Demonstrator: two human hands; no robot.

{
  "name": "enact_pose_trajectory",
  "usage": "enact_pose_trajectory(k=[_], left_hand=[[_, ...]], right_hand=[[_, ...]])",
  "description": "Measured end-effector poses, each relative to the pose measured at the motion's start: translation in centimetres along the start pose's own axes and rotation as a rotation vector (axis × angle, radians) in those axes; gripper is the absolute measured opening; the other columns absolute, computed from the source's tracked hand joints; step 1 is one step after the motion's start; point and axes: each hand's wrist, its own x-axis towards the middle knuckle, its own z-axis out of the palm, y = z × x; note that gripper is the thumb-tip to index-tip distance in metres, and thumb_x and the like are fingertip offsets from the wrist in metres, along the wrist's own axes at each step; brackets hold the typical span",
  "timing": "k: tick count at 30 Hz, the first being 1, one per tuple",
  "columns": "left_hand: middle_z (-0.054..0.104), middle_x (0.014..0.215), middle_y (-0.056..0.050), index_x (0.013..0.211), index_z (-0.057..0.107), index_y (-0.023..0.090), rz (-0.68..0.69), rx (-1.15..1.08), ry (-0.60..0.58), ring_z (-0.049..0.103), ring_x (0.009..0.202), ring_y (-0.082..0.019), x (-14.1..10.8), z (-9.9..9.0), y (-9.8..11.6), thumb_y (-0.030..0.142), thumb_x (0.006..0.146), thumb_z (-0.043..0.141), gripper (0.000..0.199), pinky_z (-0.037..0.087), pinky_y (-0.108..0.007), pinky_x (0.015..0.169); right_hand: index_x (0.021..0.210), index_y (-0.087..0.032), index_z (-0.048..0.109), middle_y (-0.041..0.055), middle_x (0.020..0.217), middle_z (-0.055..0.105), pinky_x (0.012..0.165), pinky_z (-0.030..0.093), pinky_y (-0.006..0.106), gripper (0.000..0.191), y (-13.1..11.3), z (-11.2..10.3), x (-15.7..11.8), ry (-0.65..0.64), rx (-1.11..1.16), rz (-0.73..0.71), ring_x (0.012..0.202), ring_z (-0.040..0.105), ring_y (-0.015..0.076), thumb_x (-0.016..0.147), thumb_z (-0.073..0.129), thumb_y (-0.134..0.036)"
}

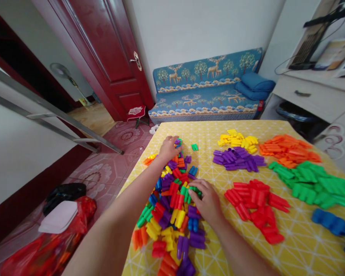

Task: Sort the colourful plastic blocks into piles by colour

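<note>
A long heap of mixed-colour plastic building blocks [166, 199], shaped like joined tubes, lies on the table before me. At its far end, my left hand [169, 148] reaches over a few purple and green pieces, thumb and fingers apart around them. My right hand [208, 201] is at the heap's right edge, its fingers curled over green blocks [194, 191]; its palm side is hidden. One pair of green tubes [194, 147] lies alone to the right of my left hand.
Single-colour piles lie to the right: yellow [238, 140], purple [238, 159], orange [289, 149], green [313, 183], red [257, 205] and blue [335, 224]. A yellow patterned cloth [207, 132] covers the table. Beyond it stands a blue sofa [201, 99]; bags [64, 191] lie on the floor at left.
</note>
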Motion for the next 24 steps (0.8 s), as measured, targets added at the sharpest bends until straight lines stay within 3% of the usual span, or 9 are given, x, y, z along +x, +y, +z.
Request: enact_pose_trajectory(k=[3, 5, 8, 12, 16, 20, 24], left_hand=[[0.037, 0.149, -0.013, 0.138, 0.045, 0.027, -0.125, 0.118, -0.135, 0.036, 0.136, -0.035, 3.5, 1.6, -1.5, 0.054, 0.074, 0.067, 0.073, 0.037, -0.046, 0.106], [0.035, 0.151, -0.013, 0.14, 0.043, 0.028, -0.173, 0.14, -0.256, 0.033, 0.137, -0.037, 5.2, 2.5, -2.0, 0.061, 0.071, 0.065, 0.079, 0.035, -0.048, 0.106], [0.051, 0.14, -0.013, 0.135, 0.051, 0.024, -0.166, 0.113, -0.349, 0.049, 0.125, -0.034, 6.7, 3.5, -2.4, 0.065, 0.071, 0.061, 0.077, 0.041, -0.041, 0.1], [0.063, 0.127, -0.009, 0.127, 0.059, 0.023, -0.086, 0.075, -0.356, 0.059, 0.113, -0.029, 6.8, 4.2, -2.2, 0.054, 0.073, 0.063, 0.063, 0.046, -0.034, 0.093], [0.069, 0.115, -0.004, 0.116, 0.067, 0.023, 0.08, 0.011, -0.392, 0.062, 0.103, -0.023, 5.4, 3.2, -1.2, 0.036, 0.069, 0.07, 0.049, 0.047, -0.027, 0.088], [0.074, 0.089, 0.0, 0.098, 0.075, 0.019, 0.219, -0.059, -0.502, 0.065, 0.08, -0.016, 4.0, 1.0, 0.0, 0.029, 0.066, 0.072, 0.033, 0.049, -0.022, 0.075], [0.075, 0.093, -0.001, 0.099, 0.075, 0.018, 0.42, -0.169, -0.64, 0.066, 0.084, -0.015, 2.1, -1.2, 1.1, 0.027, 0.07, 0.07, 0.03, 0.048, -0.02, 0.079]], right_hand=[[0.094, -0.023, 0.067, 0.0058, 0.098, 0.063, 0.089, 0.046, 0.037, 0.014, 0.0, -0.1, 0.0, 0.009, -0.003, 0.009, 0.098, 0.057, 0.0213, 0.083, 0.059, -0.024], [0.094, -0.023, 0.067, 0.0059, 0.098, 0.063, 0.089, 0.046, 0.037, 0.014, 0.0, -0.1, 0.0, 0.005, -0.008, 0.01, 0.098, 0.057, 0.0214, 0.084, 0.059, -0.024], [0.094, -0.022, 0.067, 0.0058, 0.097, 0.064, 0.089, 0.046, 0.036, 0.013, 0.1, -0.1, 0.0, 0.0, -0.008, 0.012, 0.098, 0.058, 0.0213, 0.084, 0.058, -0.024], [0.094, -0.022, 0.067, 0.0055, 0.097, 0.064, 0.088, 0.045, 0.036, 0.013, 0.1, -0.1, 0.1, -0.006, 0.004, 0.019, 0.097, 0.058, 0.0206, 0.085, 0.057, -0.025], [0.095, -0.022, 0.067, 0.0052, 0.098, 0.065, 0.089, 0.045, 0.036, 0.014, 0.2, 0.0, 0.2, -0.003, 0.001, 0.038, 0.098, 0.058, 0.0208, 0.085, 0.057, -0.026], [0.094, -0.022, 0.067, 0.0058, 0.098, 0.064, 0.09, 0.045, 0.037, 0.015, 0.5, 0.1, 0.1, 0.007, 0.046, 0.058, 0.098, 0.058, 0.021, 0.086, 0.057, -0.028], [0.092, -0.021, 0.067, 0.0081, 0.101, 0.061, 0.088, 0.048, 0.037, 0.018, 0.8, 0.1, 0.1, 0.105, 0.149, 0.098, 0.1, 0.057, 0.0217, 0.087, 0.055, -0.034]])
